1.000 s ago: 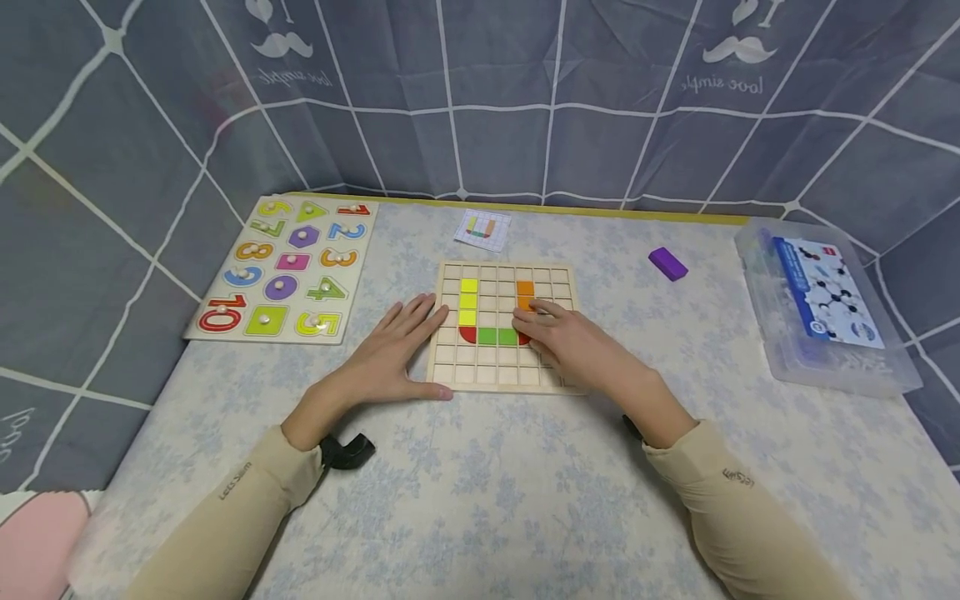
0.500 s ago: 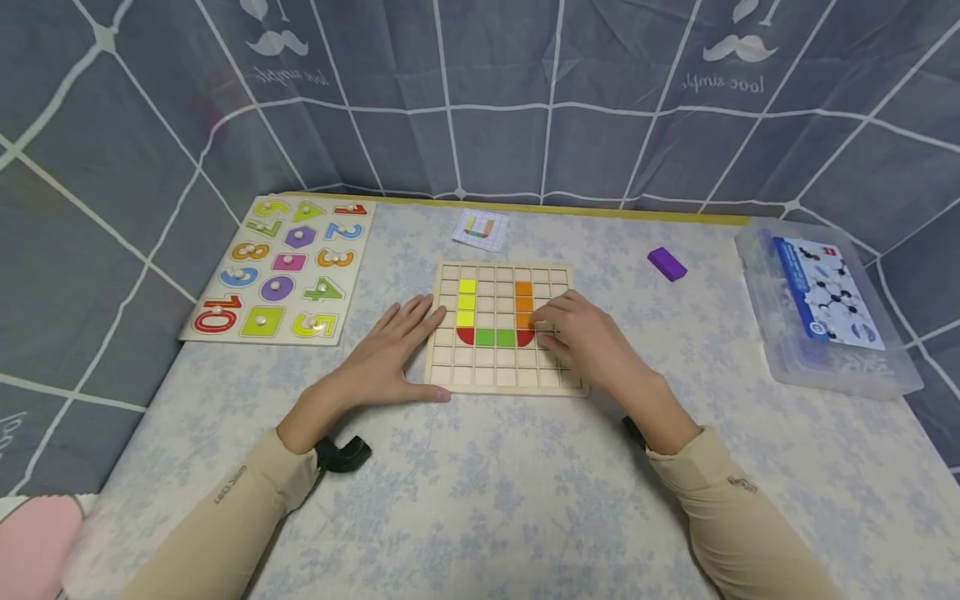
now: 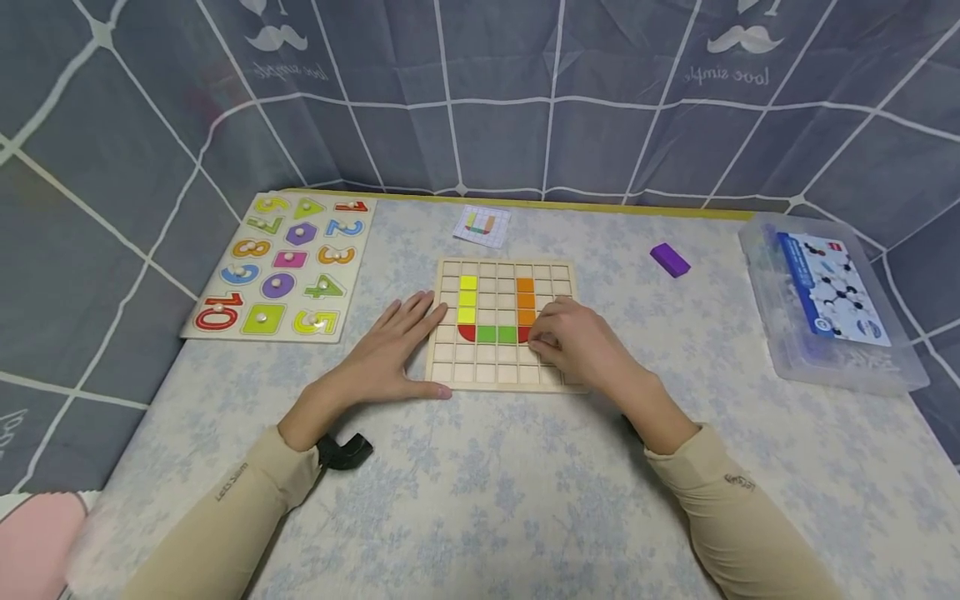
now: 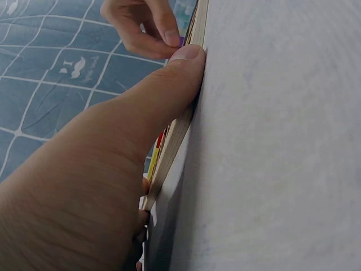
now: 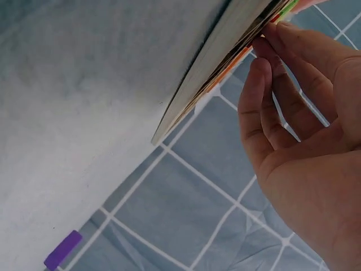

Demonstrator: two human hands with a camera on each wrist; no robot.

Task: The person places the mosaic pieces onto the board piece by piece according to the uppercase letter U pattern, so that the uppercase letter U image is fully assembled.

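Observation:
In the head view, a wooden grid board [image 3: 486, 372] lies on the table, bearing coloured tiles in a U shape. Its left arm is yellow tiles [image 3: 467, 299], its right arm orange tiles [image 3: 526, 302], its base green tiles [image 3: 497, 335] between red rounded corner tiles [image 3: 467, 333]. My left hand [image 3: 386, 354] rests spread at the board's left side, thumb along the near edge. My right hand [image 3: 581, 337] has curled fingers, thumb and forefinger pinching at the right red corner tile [image 3: 523, 334]. In the right wrist view, its fingertips [image 5: 266, 42] meet close over the board.
A card [image 3: 482, 227] with a printed U pattern lies behind the board. A number puzzle [image 3: 281, 267] lies at left. A purple block [image 3: 670, 260] and a clear plastic box [image 3: 836, 300] sit at right. A grid-patterned curtain [image 3: 502, 142] surrounds the table.
My right hand has come off the orange tiles, lifted slightly right, then moved down to the right red corner tile. The orange column shows fully now. My left hand stays at the board.

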